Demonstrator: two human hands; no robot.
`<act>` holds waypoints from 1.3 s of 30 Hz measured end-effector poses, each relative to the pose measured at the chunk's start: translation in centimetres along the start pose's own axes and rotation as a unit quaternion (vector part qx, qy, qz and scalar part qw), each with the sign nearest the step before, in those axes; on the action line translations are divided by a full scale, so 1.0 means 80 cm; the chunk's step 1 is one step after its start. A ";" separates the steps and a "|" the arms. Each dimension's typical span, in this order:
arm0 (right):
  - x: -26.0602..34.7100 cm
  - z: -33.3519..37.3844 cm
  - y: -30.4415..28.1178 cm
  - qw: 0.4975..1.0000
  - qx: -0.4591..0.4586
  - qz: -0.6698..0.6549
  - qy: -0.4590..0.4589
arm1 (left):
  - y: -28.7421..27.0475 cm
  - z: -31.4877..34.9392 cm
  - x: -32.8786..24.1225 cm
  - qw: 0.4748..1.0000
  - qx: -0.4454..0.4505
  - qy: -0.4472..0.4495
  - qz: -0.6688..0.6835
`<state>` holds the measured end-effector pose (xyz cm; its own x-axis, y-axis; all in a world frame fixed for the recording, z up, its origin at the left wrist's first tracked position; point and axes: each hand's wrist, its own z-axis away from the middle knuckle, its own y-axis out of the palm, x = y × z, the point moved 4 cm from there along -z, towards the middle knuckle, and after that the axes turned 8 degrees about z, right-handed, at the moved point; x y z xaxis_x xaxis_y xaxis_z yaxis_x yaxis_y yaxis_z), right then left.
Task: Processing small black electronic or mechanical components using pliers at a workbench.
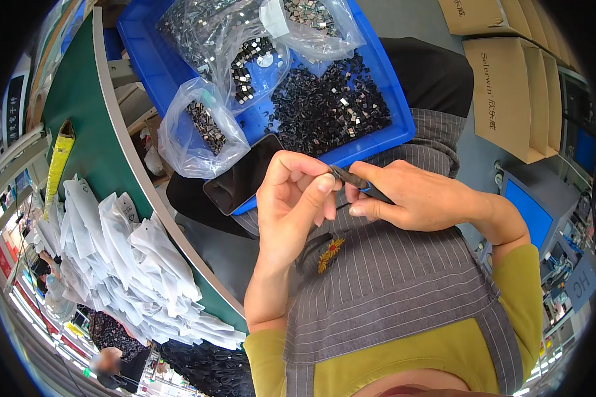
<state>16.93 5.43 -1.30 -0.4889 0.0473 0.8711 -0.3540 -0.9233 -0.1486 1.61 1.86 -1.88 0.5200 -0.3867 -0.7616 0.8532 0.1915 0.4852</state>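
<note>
My right hand is closed around a small pair of pliers with dark, blue-edged handles. The jaws of the pliers point left and meet the fingertips of my left hand. Thumb and forefinger of that hand are pinched together at the jaws; whatever lies between them is too small and covered to make out. Just beyond both hands is a blue plastic tray, holding a heap of small black parts, some with shiny metal faces. A dark phone lies by the tray's near left corner.
Clear plastic bags of small metal-faced parts sit in the tray. To the left, a green table bears a pile of white plastic packets and a yellow strip. Cardboard boxes and a blue-screened device stand at right.
</note>
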 end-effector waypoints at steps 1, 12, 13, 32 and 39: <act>0.002 0.001 0.000 1.000 -0.001 -0.015 -0.007 | 0.000 0.002 -0.002 1.000 -0.006 -0.020 -0.021; 0.008 0.005 -0.005 0.999 0.011 -0.024 0.030 | 0.014 0.014 -0.017 0.812 0.049 0.327 -0.480; 0.007 0.006 -0.006 0.999 0.015 -0.024 0.045 | 0.014 0.013 -0.018 0.812 0.050 0.327 -0.480; 0.000 0.010 -0.016 0.989 -0.022 0.137 -0.052 | 0.017 0.001 -0.024 0.856 0.100 0.232 -0.451; 0.002 0.008 -0.018 0.967 -0.161 0.180 -0.085 | 0.032 0.011 -0.030 0.779 0.039 0.368 -0.506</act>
<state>17.87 6.50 -0.70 -0.4977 -0.3431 0.7966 -0.4298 -0.7002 -0.5701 2.46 2.47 1.59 -0.5088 0.3236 -0.7977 0.8521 0.0573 -0.5203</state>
